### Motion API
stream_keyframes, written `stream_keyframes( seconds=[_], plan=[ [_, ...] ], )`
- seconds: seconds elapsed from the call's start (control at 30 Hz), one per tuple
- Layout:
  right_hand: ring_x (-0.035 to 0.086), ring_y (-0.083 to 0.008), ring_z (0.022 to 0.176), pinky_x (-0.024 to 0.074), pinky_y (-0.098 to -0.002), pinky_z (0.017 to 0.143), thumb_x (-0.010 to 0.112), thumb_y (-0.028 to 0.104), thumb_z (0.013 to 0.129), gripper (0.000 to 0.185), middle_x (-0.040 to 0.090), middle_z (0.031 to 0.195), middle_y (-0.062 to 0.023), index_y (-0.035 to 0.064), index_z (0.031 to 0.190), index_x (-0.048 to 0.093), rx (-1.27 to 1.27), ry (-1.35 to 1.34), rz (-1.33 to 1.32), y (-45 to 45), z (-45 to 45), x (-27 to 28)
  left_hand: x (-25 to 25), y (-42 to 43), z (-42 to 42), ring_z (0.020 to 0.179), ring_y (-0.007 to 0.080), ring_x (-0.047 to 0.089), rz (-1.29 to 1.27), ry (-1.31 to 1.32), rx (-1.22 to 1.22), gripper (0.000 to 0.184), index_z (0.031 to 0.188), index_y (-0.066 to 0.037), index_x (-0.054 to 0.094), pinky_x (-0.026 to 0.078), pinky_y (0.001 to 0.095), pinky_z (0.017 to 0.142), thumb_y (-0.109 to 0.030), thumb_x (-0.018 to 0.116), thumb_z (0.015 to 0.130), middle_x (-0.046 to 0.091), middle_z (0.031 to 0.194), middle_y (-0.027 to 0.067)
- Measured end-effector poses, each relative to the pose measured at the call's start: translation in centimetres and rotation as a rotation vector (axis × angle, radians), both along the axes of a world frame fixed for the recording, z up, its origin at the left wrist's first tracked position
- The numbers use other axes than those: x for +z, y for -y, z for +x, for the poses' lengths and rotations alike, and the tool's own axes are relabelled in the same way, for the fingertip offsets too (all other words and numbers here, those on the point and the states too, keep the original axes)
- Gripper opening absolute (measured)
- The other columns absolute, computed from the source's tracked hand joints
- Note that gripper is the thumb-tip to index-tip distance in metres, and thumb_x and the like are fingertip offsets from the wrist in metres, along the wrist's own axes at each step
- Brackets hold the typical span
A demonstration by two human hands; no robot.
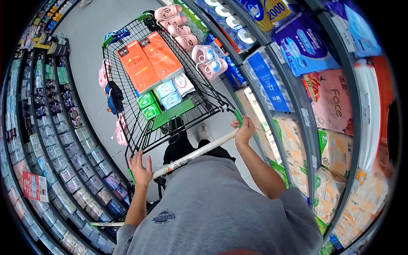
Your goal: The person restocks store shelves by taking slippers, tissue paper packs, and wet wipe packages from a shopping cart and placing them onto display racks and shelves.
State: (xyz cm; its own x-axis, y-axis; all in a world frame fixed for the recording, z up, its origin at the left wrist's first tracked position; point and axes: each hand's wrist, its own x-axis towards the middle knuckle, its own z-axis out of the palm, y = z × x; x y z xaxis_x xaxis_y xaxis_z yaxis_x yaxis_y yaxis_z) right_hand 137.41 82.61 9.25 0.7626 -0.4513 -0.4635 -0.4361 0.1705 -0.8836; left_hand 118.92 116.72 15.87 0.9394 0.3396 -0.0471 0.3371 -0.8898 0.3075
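A black wire shopping cart [135,114] stands in front of me, with a white handle bar [208,146] and green end pieces. My left hand [140,168] is closed over the left end of the handle, its thumb toward the bar; the undersides of its fingers are hidden. At the other end, my right hand [243,130] wraps round the green side grip [239,117]. Inside the cart lie large orange packs [138,66], green packs [147,100], light blue packs [169,94] and a white pack [183,83].
Pink clogs [178,29] and white slippers [208,61] hang along the cart's right side; more footwear [121,129] hangs on its left. Shelves of small packs [63,140] line the left. Tissue packs [293,142] fill shelves close on the right. Tiled floor [91,34] runs ahead.
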Motion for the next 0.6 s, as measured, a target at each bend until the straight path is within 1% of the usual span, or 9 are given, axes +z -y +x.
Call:
stream_keyframes(
  seconds=[0.03, 0.13, 0.17, 0.23, 0.3, 0.4, 0.5, 0.57, 0.6],
  plan=[
    [0.059, -0.0187, 0.052, 0.0471, -0.0282, 0.053, 0.04, 0.016, 0.092, 0.028, 0.061, 0.066, -0.0133, -0.0045, 0.09, 0.059, 0.02, 0.013, 0.0, -0.7, 0.6, -0.1, 0.2, -0.8, 0.8, 0.106, 0.0335, 0.053, -0.009, 0.019, -0.009, 0.034, 0.114, -0.002, 0.057, 0.033, 0.0441, 0.1, -0.019, 0.06, 0.086, 0.06, 0.111, 0.0176],
    [0.058, -0.0177, 0.053, 0.0469, -0.0277, 0.053, 0.041, 0.015, 0.092, 0.026, 0.061, 0.066, -0.0131, -0.0046, 0.091, 0.059, 0.092, 0.108, -0.023, -2.9, 2.9, -1.1, -0.4, -3.8, 3.2, 0.104, 0.0349, 0.053, -0.016, 0.046, -0.029, 0.034, 0.114, -0.002, 0.057, 0.035, 0.0426, 0.097, -0.017, 0.061, 0.084, 0.06, 0.11, 0.0178],
    [0.058, -0.0171, 0.053, 0.0463, -0.0274, 0.053, 0.042, 0.015, 0.093, 0.026, 0.061, 0.066, -0.0124, -0.0046, 0.091, 0.059, 0.111, 0.123, -0.012, -3.3, 3.7, -1.8, -0.9, -4.7, 4.0, 0.109, 0.0346, 0.052, -0.069, -0.007, 0.005, 0.037, 0.116, -0.003, 0.056, 0.028, 0.0492, 0.104, -0.018, 0.061, 0.083, 0.059, 0.113, 0.0172],
    [0.058, -0.0171, 0.053, 0.046, -0.0275, 0.053, 0.042, 0.016, 0.094, 0.027, 0.061, 0.066, -0.0121, -0.0046, 0.091, 0.058, 0.138, 0.137, -0.031, -5.3, 5.8, -2.2, -1.3, -7.0, 5.8, 0.11, 0.0343, 0.052, -0.069, -0.022, 0.019, 0.038, 0.117, -0.004, 0.056, 0.027, 0.0499, 0.104, -0.018, 0.061, 0.082, 0.058, 0.114, 0.0173],
    [0.057, -0.0168, 0.052, 0.0453, -0.0278, 0.052, 0.042, 0.018, 0.095, 0.028, 0.061, 0.065, -0.0111, -0.0044, 0.092, 0.058, 0.214, 0.186, -0.07, -9.2, 7.4, -0.9, -0.6, -10.9, 7.0, 0.11, 0.0341, 0.052, -0.082, -0.005, 0.039, 0.039, 0.118, -0.004, 0.055, 0.027, 0.0501, 0.105, -0.019, 0.062, 0.082, 0.058, 0.116, 0.0173],
    [0.057, -0.0168, 0.051, 0.045, -0.0277, 0.052, 0.042, 0.018, 0.095, 0.028, 0.061, 0.063, -0.0114, -0.0041, 0.091, 0.058, 0.243, 0.229, -0.097, -12.2, 11.4, -0.8, -0.5, -13.3, 10.1, 0.113, 0.0334, 0.051, -0.034, -0.007, 0.113, 0.044, 0.12, -0.003, 0.053, 0.025, 0.0506, 0.106, -0.022, 0.062, 0.082, 0.057, 0.118, 0.0174],
    [0.057, -0.0164, 0.05, 0.0448, -0.0284, 0.051, 0.042, 0.018, 0.095, 0.027, 0.06, 0.06, -0.0109, -0.0038, 0.09, 0.057, 0.25, 0.204, -0.058, -15.0, 16.6, -1.8, -1.5, -15.7, 13.4, 0.116, 0.0325, 0.049, -0.008, -0.067, 0.162, 0.05, 0.121, -0.003, 0.052, 0.022, 0.0511, 0.108, -0.031, 0.063, 0.082, 0.056, 0.119, 0.018],
    [0.057, -0.0157, 0.051, 0.0445, -0.0295, 0.05, 0.043, 0.018, 0.095, 0.026, 0.059, 0.056, -0.0085, -0.0017, 0.088, 0.058, 0.325, 0.249, -0.189, -16.3, 20.9, -3.4, -1.2, -16.8, 16.5, 0.115, 0.0329, 0.049, -0.014, -0.083, 0.199, 0.052, 0.122, -0.002, 0.051, 0.023, 0.0503, 0.107, -0.032, 0.063, 0.082, 0.056, 0.118, 0.018],
    [0.058, -0.0171, 0.051, 0.0442, -0.0321, 0.051, 0.043, 0.022, 0.095, 0.031, 0.06, 0.057, -0.0107, -0.0025, 0.085, 0.059, 0.373, 0.249, -0.294, -17.4, 23.2, -2.1, -1.5, -17.3, 17.7, 0.114, 0.0331, 0.05, -0.027, -0.071, 0.215, 0.053, 0.123, -0.001, 0.05, 0.023, 0.05, 0.107, -0.033, 0.063, 0.082, 0.057, 0.117, 0.018]
  ],
)
